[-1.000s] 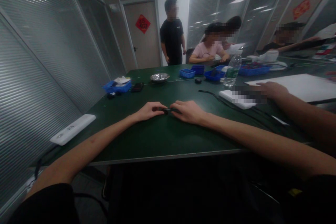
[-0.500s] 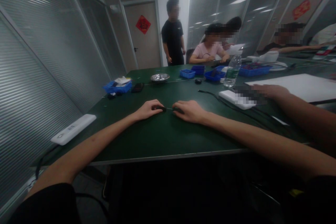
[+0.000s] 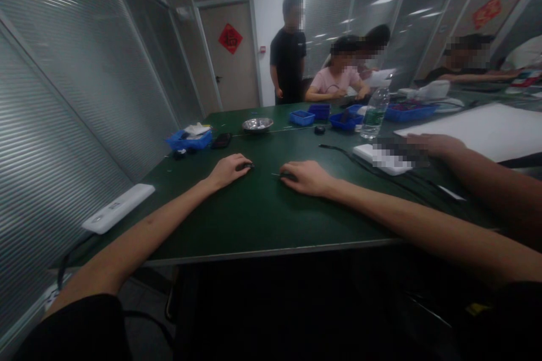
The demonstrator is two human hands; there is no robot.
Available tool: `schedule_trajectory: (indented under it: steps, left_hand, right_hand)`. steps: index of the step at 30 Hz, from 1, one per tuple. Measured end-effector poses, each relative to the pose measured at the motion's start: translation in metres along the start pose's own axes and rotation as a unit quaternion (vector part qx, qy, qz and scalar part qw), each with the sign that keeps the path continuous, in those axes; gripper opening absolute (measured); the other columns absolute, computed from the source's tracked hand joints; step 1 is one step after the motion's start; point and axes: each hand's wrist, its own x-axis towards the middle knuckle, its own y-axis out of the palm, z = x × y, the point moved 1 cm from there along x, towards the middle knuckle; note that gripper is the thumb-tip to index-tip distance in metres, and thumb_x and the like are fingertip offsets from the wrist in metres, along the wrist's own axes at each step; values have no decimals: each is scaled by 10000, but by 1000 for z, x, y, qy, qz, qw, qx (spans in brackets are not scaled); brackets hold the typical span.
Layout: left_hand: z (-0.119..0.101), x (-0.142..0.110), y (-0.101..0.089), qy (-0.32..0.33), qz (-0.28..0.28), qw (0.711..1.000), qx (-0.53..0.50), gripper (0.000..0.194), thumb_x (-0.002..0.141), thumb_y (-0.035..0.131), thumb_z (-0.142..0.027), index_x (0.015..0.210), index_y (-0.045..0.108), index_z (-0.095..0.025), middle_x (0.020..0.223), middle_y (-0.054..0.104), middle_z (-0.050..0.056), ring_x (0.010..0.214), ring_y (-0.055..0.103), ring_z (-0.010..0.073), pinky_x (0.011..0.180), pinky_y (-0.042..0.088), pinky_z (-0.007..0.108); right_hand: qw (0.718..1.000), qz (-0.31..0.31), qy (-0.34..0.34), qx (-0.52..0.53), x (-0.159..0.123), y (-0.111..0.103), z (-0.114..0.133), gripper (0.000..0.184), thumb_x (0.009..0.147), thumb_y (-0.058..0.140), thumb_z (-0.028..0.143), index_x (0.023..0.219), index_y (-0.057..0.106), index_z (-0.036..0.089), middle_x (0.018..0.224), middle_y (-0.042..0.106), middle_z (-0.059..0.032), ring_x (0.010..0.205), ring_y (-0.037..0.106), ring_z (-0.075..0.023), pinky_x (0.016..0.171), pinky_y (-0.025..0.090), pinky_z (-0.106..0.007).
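Above the green table [image 3: 241,225], my left hand [image 3: 225,171] pinches a small dark piece [image 3: 248,166] between thumb and fingers; its kind is too small to make out. Across a short gap, my right hand [image 3: 310,178] is closed around the dark handle of a screwdriver [image 3: 276,174]. Its thin metal shaft points left, toward the dark piece, and does not touch it. Most of the handle is hidden by my fingers.
A steel bowl [image 3: 258,124], a phone [image 3: 222,141] and blue trays [image 3: 302,118] stand farther back. To the right are a water bottle [image 3: 375,110], a white power strip [image 3: 372,157] and a co-worker's hand [image 3: 440,145]. Another white strip [image 3: 119,208] lies left.
My left hand has drawn back to the left with the dark piece, away from the screwdriver tip. My right hand has hardly moved. The standing person has shifted right.
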Motion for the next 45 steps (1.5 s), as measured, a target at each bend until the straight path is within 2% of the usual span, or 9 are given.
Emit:
schedule_trajectory:
  steps: [4,8,12,16,23,28,33,41,45]
  left_hand:
    - [31,-2,-6,-62,-12,998,19,333,953,628,-429,1179,765,-227,1171,690,97,1024,653,255,913,514,393]
    - [81,-9,-21,-160,-27,985,60,320,922,652,-406,1132,787,-206,1162,728,106,1042,663,277,968,498,411]
    - [129,-28,-47,-266,-22,956,125,323,907,661,-369,1144,791,-193,1176,751,106,1067,675,285,982,497,387]
    - [158,-53,-72,-365,-1,913,185,346,907,653,-343,1196,782,-201,1179,764,102,1077,692,295,956,518,361]
    - [172,-76,-93,-422,-11,879,221,347,922,651,-315,1216,781,-184,1174,766,137,1082,703,312,911,530,331]
    - [175,-83,-96,-410,-26,876,253,360,929,660,-346,1247,772,-222,1201,756,136,1120,686,330,924,528,357]
    - [177,-88,-95,-385,-26,879,281,365,935,641,-322,1249,767,-184,1241,739,151,1171,663,330,988,508,364]
    - [185,-89,-103,-408,-39,874,261,378,912,658,-370,1234,779,-214,1189,763,130,1126,690,346,943,529,381]
    - [190,-91,-107,-413,-43,873,254,372,875,685,-328,1201,797,-187,1156,774,138,1112,701,341,934,536,362]
  right_hand:
    - [1000,2,2,4,0,-2,0,325,1003,542,413,1232,652,211,1116,721,-79,798,646,-185,671,403,-288]
    - [1000,11,4,6,0,-3,1,314,1005,538,406,1225,651,212,1116,722,-73,787,645,-179,662,398,-283]
    - [1000,8,-1,6,0,-2,1,313,1006,539,409,1222,651,213,1113,722,-72,800,645,-179,668,400,-281]
    - [1000,13,0,5,0,-1,0,320,1009,530,420,1218,648,210,1118,722,-73,809,652,-186,670,408,-284]
    - [1000,16,10,1,0,0,0,321,1007,534,420,1228,646,217,1146,724,-76,850,666,-199,700,422,-291]
    - [1000,19,9,4,0,-3,1,321,1007,537,421,1227,646,215,1133,723,-74,815,654,-189,679,408,-288]
    - [1000,23,5,11,0,-4,2,315,1008,539,412,1223,645,208,1130,719,-75,820,651,-184,674,404,-280]
    - [1000,21,12,9,0,-3,2,311,1004,550,418,1217,648,214,1117,721,-78,836,657,-191,677,401,-283]
    - [1000,26,8,11,0,-3,1,327,1008,534,427,1227,646,211,1131,720,-79,803,648,-185,655,391,-285]
